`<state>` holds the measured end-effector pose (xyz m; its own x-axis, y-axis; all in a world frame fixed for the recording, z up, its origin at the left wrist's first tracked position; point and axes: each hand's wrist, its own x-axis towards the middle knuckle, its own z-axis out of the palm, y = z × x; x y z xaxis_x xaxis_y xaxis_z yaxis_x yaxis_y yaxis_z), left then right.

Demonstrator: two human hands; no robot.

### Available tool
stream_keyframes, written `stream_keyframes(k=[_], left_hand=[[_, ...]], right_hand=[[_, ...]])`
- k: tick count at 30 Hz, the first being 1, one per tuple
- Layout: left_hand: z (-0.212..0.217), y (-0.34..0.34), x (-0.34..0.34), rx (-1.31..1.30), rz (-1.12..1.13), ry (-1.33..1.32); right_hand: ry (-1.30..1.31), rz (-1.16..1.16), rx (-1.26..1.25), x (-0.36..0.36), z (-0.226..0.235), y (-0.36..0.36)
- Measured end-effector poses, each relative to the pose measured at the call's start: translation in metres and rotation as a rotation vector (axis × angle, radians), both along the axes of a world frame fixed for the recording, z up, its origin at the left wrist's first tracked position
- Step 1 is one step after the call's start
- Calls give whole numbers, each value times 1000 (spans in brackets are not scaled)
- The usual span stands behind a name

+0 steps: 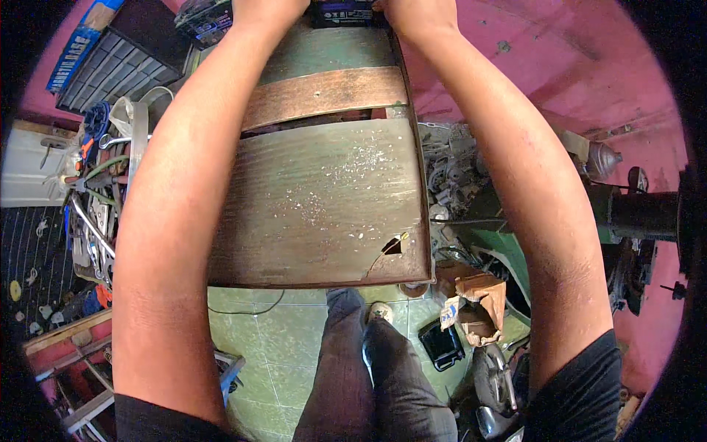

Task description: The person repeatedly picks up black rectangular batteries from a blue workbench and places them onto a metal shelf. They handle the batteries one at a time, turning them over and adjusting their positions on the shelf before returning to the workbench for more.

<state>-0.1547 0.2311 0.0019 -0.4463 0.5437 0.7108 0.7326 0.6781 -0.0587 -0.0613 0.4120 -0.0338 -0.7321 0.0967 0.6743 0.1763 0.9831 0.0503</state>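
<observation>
At the far end of the worn bench, a black box (pixel 342 13) with printed sides sits between my hands, its top cut off by the picture's upper edge. My left hand (pixel 271 9) is at the box's left side and my right hand (pixel 421 13) at its right side. Both appear closed on it, though most of their fingers lie outside the picture. Under my forearms stretches the bench top (pixel 317 191), with a wooden strip (pixel 324 94) across it, white flecks and a broken hole near its front right corner.
Left of the bench are a second dark box (pixel 202 22), a case with a blue edge (pixel 121 70) and a heap of hand tools (pixel 99 191). On the right are metal parts (pixel 445 166), a torn cardboard box (pixel 482 309) and a black tray (pixel 442 345) on green tiles.
</observation>
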Motion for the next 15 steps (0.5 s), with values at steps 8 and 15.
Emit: stream_keyframes(k=[8, 15], left_hand=[[-10, 8, -16, 26, 21, 86], [-7, 4, -14, -9, -18, 52]], right_hand=[[46, 37, 21, -22, 0, 16], [21, 4, 76, -15, -2, 16]])
